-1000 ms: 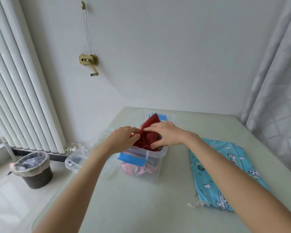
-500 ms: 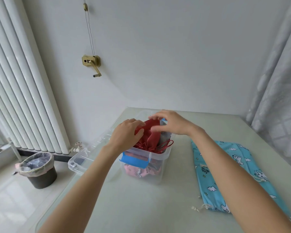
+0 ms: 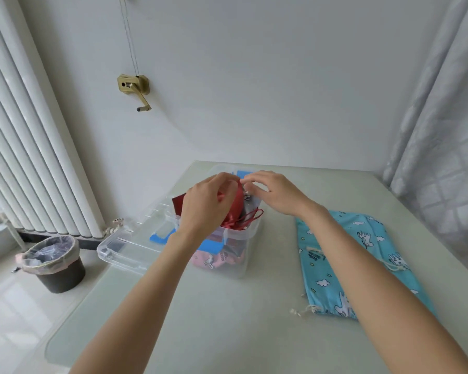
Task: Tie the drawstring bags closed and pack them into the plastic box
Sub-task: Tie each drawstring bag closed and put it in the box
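A person's left hand (image 3: 208,206) and right hand (image 3: 274,194) meet over a clear plastic box (image 3: 238,255) at the centre of the frame, on a pale green tabletop (image 3: 227,319). The left grip is curled round a red drawstring bag (image 3: 234,205), holding its bunched cloth above the box's open top. The right hand's fingers (image 3: 250,180) are bent toward the top edge of the red cloth, just beside the left fingertips; whether this grip pinches the bag or only touches it cannot be told. Red cords (image 3: 250,217) loop out from the bag and hang over the box's right rim. Through the clear wall, pink printed cloth (image 3: 214,261) and more red cloth show lower in the box, which carries blue clips (image 3: 210,245) on its near and far sides.

To the left of the box lies its clear lid (image 3: 127,247), flat on the tabletop's left edge, with a blue clip of its own. At the right of the frame a light blue drawstring bag (image 3: 362,255) with white clouds and animals lies flat on the tabletop, well apart from the box, its pale cord ends (image 3: 304,311) trailing at its lower left corner, partly covered by the right forearm.

At lower left a dark bin (image 3: 56,263) lined with clear plastic stands on the floor below white vertical blinds (image 3: 25,130). A brass crank (image 3: 134,89) hangs on the white wall at upper left; a grey curtain (image 3: 443,117) fills the right edge.
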A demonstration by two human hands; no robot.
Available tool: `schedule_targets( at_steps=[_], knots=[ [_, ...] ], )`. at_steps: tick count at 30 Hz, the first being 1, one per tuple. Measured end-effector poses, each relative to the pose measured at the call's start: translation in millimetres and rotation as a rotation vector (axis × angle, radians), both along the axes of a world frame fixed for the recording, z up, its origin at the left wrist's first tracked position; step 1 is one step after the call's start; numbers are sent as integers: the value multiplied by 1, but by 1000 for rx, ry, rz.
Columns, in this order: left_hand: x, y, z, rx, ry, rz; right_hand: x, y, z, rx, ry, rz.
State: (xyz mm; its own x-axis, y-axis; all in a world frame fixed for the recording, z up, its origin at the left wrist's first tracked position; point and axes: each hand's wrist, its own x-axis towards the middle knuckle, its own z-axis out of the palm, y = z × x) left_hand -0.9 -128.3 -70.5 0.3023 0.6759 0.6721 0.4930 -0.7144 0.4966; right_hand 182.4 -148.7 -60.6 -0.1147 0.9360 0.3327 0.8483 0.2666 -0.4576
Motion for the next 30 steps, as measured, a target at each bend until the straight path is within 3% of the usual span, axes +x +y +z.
schedule_targets(
  at_steps=[4, 10, 14, 20, 25, 30],
  knots=[
    [41, -41, -13, -16, -99, -186, 31, -67, -19, 93, 110, -89],
    [130, -72, -72, -313, 138, -439, 94, -151, -81, 2, 171, -355],
    [167, -65, -100, -396, 358, -381, 142, -175, -104, -32, 166, -543],
    [188, -47, -130, -398, 440, -289, 188, -162, -127, -92, -23, -717],
    [185, -43, -143, -400, 350, -291, 196, -153, -147, -132, -184, -778],
    [175, -37, -140, -401, 228, -296, 200, -156, -141, -48, -64, -693]
  ],
)
